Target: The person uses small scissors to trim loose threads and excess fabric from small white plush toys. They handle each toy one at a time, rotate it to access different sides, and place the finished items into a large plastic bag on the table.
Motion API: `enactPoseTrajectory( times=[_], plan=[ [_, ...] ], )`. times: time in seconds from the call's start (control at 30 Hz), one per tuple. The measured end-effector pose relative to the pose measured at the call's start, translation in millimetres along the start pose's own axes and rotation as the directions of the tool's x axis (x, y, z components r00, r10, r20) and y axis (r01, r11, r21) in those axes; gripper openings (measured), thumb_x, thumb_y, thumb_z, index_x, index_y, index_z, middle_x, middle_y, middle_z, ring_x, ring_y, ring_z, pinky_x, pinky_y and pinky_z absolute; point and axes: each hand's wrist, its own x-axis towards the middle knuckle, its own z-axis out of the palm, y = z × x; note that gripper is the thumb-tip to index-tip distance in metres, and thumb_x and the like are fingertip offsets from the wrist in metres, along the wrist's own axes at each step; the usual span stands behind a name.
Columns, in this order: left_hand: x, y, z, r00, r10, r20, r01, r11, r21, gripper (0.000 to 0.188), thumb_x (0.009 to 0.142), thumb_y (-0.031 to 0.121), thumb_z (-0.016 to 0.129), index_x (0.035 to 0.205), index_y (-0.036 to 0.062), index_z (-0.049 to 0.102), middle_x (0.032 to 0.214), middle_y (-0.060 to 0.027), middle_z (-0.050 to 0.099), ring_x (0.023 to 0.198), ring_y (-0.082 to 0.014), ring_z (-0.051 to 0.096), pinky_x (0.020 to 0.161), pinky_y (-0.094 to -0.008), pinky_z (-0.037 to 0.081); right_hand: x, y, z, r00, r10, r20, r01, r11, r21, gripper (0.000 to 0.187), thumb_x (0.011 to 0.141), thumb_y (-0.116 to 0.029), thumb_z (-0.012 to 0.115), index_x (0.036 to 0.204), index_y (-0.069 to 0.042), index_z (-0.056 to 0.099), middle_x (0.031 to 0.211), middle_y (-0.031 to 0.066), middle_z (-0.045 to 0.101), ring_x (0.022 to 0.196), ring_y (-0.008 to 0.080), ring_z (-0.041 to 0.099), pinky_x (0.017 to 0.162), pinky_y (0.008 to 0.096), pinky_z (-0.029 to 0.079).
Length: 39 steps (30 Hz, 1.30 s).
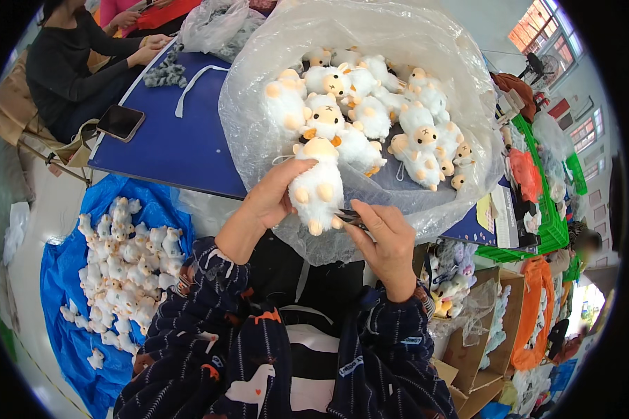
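Observation:
In front of me, a white fluffy plush sheep (317,183) with peach feet and head hangs over the table's near edge. My left hand (269,197) grips it by its left side, thumb across the upper body. Closed fingers of my right hand (384,241) pinch a small dark metal tool (351,217) that looks like thread snips. Its tip touches or nearly touches the toy's lower right foot; my fingers partly cover it. Right behind the held toy, several similar plush sheep (370,115) lie in a large clear plastic bag (258,77), some with string loops showing.
A blue-topped table (189,150) carries the bag and a phone (121,123). On the floor at left, a blue sheet (59,286) bears many small plush toys (126,272). Another person (84,63) sits at far left. Cardboard boxes (500,335) and green crates (555,223) stand at right.

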Motion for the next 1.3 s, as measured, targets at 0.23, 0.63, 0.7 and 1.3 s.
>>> enactPoseTrajectory(
  times=[0.23,0.63,0.7,1.3],
  plan=[
    [2.3,-1.0,-1.7,0.999,-0.02,0.031,0.018,0.998,0.059,0.034,0.086,0.021,0.054,0.111,-0.0009,0.051,0.101,-0.01,0.06,0.088,-0.016,0.06,0.075,-0.0301,0.051,6.9,0.7,-1.4,0.994,-0.104,0.032,0.106,0.991,-0.08,0.039,0.062,-0.008,0.073,0.099,-0.007,0.063,0.08,0.0022,0.057,0.061,0.017,0.051,0.051,0.0281,0.043],
    [1.8,-1.2,7.7,1.0,0.028,0.001,-0.027,0.987,0.159,0.038,0.082,0.03,0.055,0.108,0.0034,0.051,0.086,-0.0033,0.059,0.067,-0.0092,0.059,0.042,-0.0226,0.042,13.2,1.5,3.5,0.99,-0.134,0.047,0.139,0.98,-0.141,0.036,0.067,-0.011,0.07,0.101,-0.007,0.063,0.079,0.0013,0.056,0.063,0.0167,0.051,0.054,0.0269,0.043],
    [2.1,0.0,3.8,1.0,-0.013,0.01,0.012,0.992,0.126,0.036,0.085,0.025,0.053,0.111,0.0014,0.051,0.097,-0.0075,0.059,0.084,-0.0141,0.059,0.066,-0.0283,0.047,10.5,1.2,3.8,0.996,-0.082,0.036,0.084,0.996,-0.037,0.036,0.067,-0.01,0.071,0.101,-0.007,0.062,0.078,0.0025,0.056,0.062,0.0171,0.052,0.054,0.0267,0.043],
    [-1.0,-5.5,3.3,0.997,0.047,-0.059,-0.049,0.998,-0.037,0.039,0.087,0.028,0.051,0.117,0.0023,0.048,0.107,-0.008,0.058,0.095,-0.0168,0.059,0.077,-0.0336,0.051,-21.3,-42.7,48.9,0.901,0.406,-0.153,-0.344,0.883,0.319,0.033,0.059,0.005,0.069,0.09,-0.001,0.057,0.08,0.0131,0.06,0.062,0.0192,0.06,0.053,0.0256,0.046]
  ],
)
